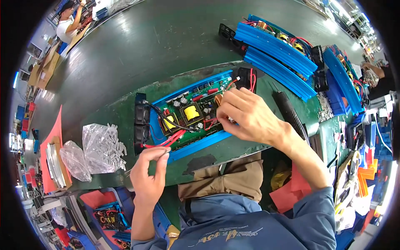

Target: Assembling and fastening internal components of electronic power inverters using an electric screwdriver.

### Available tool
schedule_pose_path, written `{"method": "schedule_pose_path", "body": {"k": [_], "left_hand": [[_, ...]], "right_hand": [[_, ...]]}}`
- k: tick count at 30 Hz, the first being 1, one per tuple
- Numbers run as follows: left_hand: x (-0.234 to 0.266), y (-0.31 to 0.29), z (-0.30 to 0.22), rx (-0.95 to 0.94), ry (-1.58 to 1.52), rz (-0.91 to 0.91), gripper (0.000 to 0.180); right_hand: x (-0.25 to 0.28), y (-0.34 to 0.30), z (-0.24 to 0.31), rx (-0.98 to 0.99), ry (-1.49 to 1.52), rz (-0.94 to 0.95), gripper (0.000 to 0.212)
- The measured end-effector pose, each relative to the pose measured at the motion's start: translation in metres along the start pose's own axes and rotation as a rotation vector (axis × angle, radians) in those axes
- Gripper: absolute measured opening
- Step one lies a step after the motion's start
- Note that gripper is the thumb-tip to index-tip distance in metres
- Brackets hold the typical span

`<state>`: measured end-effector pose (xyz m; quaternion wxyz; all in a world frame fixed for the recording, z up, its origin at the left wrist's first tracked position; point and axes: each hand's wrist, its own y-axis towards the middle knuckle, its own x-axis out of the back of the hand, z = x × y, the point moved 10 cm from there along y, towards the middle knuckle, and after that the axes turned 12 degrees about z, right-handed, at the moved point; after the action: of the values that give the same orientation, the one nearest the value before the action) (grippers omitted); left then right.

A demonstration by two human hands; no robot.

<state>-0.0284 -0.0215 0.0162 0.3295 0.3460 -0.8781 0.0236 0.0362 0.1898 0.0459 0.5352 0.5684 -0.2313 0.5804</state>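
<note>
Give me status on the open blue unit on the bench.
Done: green circuit board sits in the blue housing, fans hang at its end, wired. In hand: right hand works at the board's edge; left hand pinches the red wires. Left: housing is uncovered, wires loose. Similar units lie behind.

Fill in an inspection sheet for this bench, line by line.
Surface: dark green bench, worn at its front edge.
Job's things: open blue case holding a green circuit board; black fan block at its left end.
Clutter: clear bags of small white parts; black tool.
Grippers: left hand pinches something thin near the red wires; right hand rests fingers on the board.
Cables: black wire crosses the board.
Surroundings: stacked blue cases; other people at the bench ends.
</note>
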Motion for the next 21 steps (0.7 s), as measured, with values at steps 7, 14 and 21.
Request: {"method": "schedule_pose_path", "body": {"k": [7,14,21], "left_hand": [[-0.030,0.020,-0.005,-0.091,0.033,0.051,0.005],[-0.038,0.026,-0.006,-0.011,0.146,0.087,0.014],[-0.051,0.038,-0.012,-0.023,0.089,0.126,0.013]], "right_hand": [[-0.020,0.002,-0.004,0.063,-0.042,-0.029,0.027],[-0.013,-0.006,-0.004,0.011,0.011,-0.102,0.024],[-0.030,0.001,-0.003,0.065,-0.098,-0.066,0.024]]}}
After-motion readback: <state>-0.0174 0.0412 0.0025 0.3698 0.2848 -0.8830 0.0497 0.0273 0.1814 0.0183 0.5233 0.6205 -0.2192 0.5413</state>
